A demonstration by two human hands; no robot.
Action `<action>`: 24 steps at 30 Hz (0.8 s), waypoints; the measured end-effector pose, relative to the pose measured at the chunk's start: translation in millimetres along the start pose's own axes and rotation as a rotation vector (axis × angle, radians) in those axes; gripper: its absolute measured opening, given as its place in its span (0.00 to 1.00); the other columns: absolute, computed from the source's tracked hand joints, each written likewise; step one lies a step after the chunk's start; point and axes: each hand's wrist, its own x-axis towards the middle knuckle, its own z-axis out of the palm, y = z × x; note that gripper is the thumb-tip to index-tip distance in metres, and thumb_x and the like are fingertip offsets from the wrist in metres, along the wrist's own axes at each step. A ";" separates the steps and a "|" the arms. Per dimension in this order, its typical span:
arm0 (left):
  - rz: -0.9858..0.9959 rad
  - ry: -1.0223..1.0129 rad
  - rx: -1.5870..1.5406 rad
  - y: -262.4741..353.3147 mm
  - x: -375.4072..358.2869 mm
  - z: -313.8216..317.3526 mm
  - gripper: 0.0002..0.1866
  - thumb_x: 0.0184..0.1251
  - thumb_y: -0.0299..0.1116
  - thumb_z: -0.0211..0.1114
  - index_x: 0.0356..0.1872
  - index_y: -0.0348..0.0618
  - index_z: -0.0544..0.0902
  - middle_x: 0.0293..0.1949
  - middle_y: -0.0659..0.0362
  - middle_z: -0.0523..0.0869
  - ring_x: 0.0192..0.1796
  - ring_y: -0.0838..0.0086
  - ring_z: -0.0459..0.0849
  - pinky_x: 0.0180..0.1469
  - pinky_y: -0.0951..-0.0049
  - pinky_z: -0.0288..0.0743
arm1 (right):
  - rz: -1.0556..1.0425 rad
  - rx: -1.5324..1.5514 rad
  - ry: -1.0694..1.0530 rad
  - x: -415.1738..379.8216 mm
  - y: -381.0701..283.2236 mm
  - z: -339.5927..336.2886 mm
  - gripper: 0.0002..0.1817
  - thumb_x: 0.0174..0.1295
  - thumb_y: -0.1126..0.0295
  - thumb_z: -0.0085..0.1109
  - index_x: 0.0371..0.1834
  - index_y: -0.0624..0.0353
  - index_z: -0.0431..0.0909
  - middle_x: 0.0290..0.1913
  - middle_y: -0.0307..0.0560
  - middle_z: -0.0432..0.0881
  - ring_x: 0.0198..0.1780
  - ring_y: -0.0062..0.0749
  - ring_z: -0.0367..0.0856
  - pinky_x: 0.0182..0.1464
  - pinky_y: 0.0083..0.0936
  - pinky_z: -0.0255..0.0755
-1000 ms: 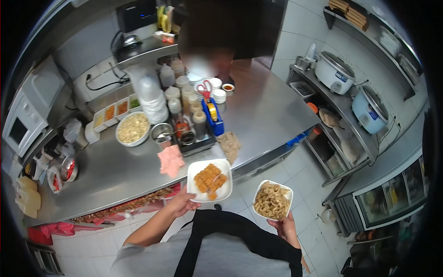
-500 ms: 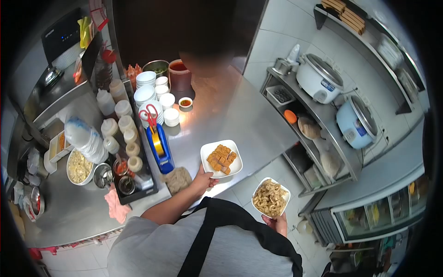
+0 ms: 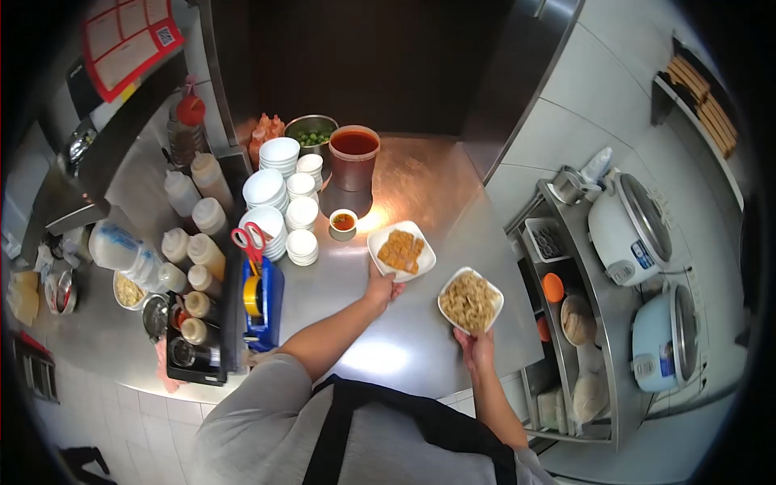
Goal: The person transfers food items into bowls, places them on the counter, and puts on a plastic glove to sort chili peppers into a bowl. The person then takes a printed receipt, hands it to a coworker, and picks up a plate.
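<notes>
My left hand (image 3: 381, 289) grips the lower left edge of a white square dish (image 3: 377, 242), which carries pieces of golden-brown fried cutlet (image 3: 401, 252). To its right, my right hand (image 3: 476, 347) holds a second white square dish (image 3: 497, 312) by its near edge. That one is heaped with pale brown, glossy strips of food (image 3: 470, 303) whose kind I cannot make out. Both dishes are level and above the steel counter (image 3: 428, 186). A small white cup of red-brown sauce (image 3: 343, 221) stands just beyond the left dish. The undersides of both dishes and some fingers are hidden.
Stacked white bowls (image 3: 264, 187) and a tub of red sauce (image 3: 354, 153) stand at the back left. Nearer are red scissors (image 3: 249, 238), a blue tape dispenser (image 3: 270, 305) and several squeeze bottles (image 3: 207, 253). Rice cookers (image 3: 630, 229) sit on a rack at right.
Both dishes have moved forward with my hands, and the right one is now over the counter instead of the floor. My view has shifted, and the person across the counter is out of sight.
</notes>
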 end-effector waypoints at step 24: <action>0.250 -0.053 0.245 16.4 -146.1 -10.3 0.09 0.64 0.29 0.64 0.28 0.45 0.72 0.23 0.63 0.77 0.25 0.81 0.76 0.31 0.80 0.70 | -0.297 -0.558 -0.236 293.5 22.4 50.0 0.10 0.61 0.71 0.61 0.42 0.64 0.75 0.32 0.42 0.78 0.32 0.23 0.75 0.35 0.20 0.72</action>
